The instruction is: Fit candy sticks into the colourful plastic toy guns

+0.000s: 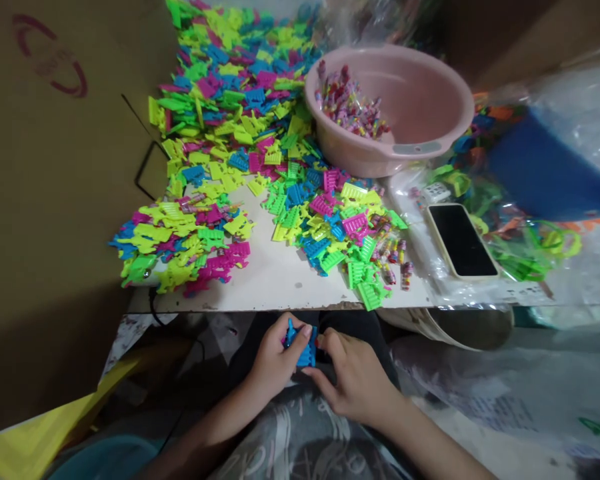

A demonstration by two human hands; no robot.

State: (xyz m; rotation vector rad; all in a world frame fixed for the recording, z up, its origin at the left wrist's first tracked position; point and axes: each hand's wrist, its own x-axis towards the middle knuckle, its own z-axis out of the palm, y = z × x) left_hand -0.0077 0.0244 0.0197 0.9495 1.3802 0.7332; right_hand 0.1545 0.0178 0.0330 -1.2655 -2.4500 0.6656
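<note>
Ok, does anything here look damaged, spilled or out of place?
The front edge of the white table looks chipped, with dark worn patches. Also, several small pink-and-yellow pieces lie loose on it, while similar ones sit in the pink basin, so they may be strays.

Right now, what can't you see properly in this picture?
In the head view:
Blue plastic piece: partly hidden by the left hand.
Anything inside the right hand: hidden by the hand.
Teal tub: cut off by the bottom edge.
Pieces in the pink basin: details too small.
</note>
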